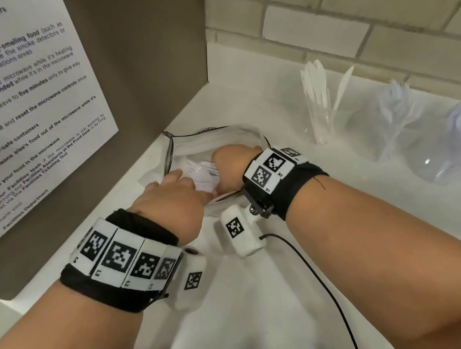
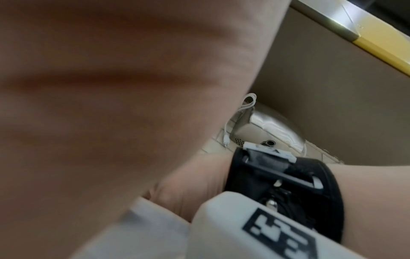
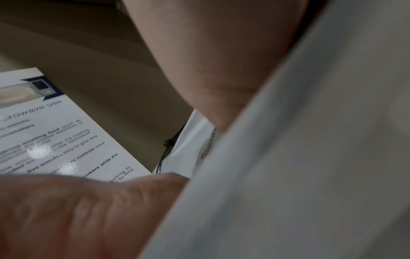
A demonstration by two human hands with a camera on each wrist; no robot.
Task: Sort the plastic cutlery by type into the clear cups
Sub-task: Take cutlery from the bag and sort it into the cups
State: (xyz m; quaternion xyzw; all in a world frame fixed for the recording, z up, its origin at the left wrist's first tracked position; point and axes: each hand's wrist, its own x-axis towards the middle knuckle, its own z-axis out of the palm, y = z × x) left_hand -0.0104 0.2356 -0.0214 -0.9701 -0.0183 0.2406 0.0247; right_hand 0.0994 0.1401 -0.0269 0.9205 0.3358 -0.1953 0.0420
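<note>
**Cutlery sorting: roughly midway, bag still has stock**

Cutlery (image 1: 203,175) that's still unsorted sits in the white plastic bag (image 1: 217,137) on the counter (image 1: 274,303), tucked against the brown cabinet side with the microwave notice (image 1: 15,102). Both hands are in the bag's mouth. The left hand (image 1: 172,195) reaches in with its fingers down among the white pieces, and the right hand (image 1: 231,165) is curled over the pile beside it. Whether either one is actually pinching a piece, I can't tell; the fingertips are buried, and the wrist views only show blurry skin and bag.

Progress-wise: three clear cups along the brick wall, and each already has white pieces in it. The nearest cup (image 1: 323,117) holds upright knife-like blades (maybe half a dozen, too overlapped to count properly). The middle cup (image 1: 395,118) and the far cup (image 1: 459,138) are blurrier, so I can't say which has forks or spoons.

What's left, I'd guess: a smallish handful in the bag, count unreadable.
</note>
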